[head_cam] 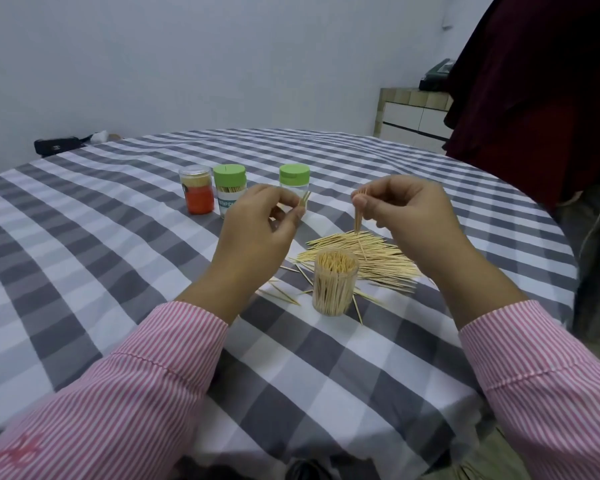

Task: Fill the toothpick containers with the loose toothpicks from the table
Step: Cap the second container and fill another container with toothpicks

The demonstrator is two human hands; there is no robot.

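The checked table (118, 271) carries a loose pile of toothpicks (371, 254), their long axes lying mostly left to right. Just before it stands an open clear container (334, 282), toothpicks upright inside. The right hand (406, 216) pinches a few toothpicks (358, 220) pointing down at the pile. The left hand (257, 226) pinches several toothpicks (305, 198) tilted up and rightward.
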